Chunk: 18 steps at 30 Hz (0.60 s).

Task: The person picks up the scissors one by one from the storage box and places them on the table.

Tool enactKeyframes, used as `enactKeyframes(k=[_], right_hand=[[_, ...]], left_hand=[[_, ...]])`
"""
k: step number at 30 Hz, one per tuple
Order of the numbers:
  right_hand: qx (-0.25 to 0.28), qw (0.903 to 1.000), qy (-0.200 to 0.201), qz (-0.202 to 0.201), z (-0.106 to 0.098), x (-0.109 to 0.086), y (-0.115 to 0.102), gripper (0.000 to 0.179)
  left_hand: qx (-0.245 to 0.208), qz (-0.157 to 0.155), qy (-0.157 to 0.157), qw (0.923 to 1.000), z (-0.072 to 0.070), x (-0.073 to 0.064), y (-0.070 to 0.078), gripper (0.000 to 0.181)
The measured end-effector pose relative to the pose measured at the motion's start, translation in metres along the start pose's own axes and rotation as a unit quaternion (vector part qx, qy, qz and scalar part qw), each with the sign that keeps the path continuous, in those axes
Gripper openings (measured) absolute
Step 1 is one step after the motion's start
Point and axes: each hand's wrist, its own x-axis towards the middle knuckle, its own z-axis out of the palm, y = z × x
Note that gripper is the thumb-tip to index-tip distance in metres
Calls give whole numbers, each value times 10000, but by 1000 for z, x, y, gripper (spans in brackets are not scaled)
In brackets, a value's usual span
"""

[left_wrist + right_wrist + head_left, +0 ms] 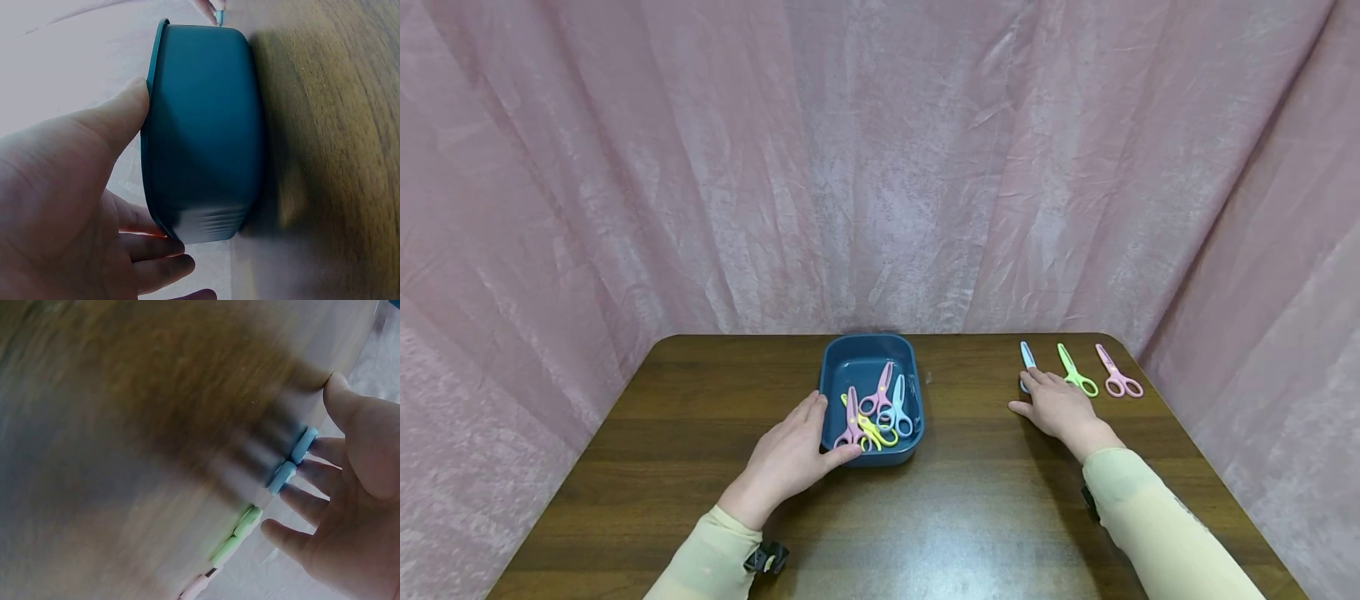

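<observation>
A dark blue plastic box (850, 367) holds several children's scissors: two pink-purple pairs, a yellow pair (868, 427) and a light blue pair (897, 408). My left hand (786, 454) lies at its near left corner, fingers stretched along the left side and thumb at the near rim. In the left wrist view thumb and fingertips touch the rim of the box (203, 125). On the right, my right hand (1060, 408) spreads flat over another pair of light blue scissors (1027, 354), hiding much of them. In the right wrist view its fingers reach the blue handles (292, 462).
Right of the blue pair lie green scissors (1077, 373) and pink scissors (1118, 372), spaced in a row with blades pointing away. All stands on a brown wooden table (700, 400). Pink curtains (887, 167) hang behind it and along the sides.
</observation>
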Motion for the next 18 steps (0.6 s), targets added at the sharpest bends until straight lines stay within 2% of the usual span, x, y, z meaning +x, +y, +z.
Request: enactKeyframes(k=[10,18], right_hand=[[-87,9999,-73,40,-2,-2,-1,69],[-142,9997,170,-69,-5,-9,-9,68]], left_hand=[[-47,-8,-49,10000,-2,0,1,108],[-33,-20,-64,10000,-4,0,1,108]])
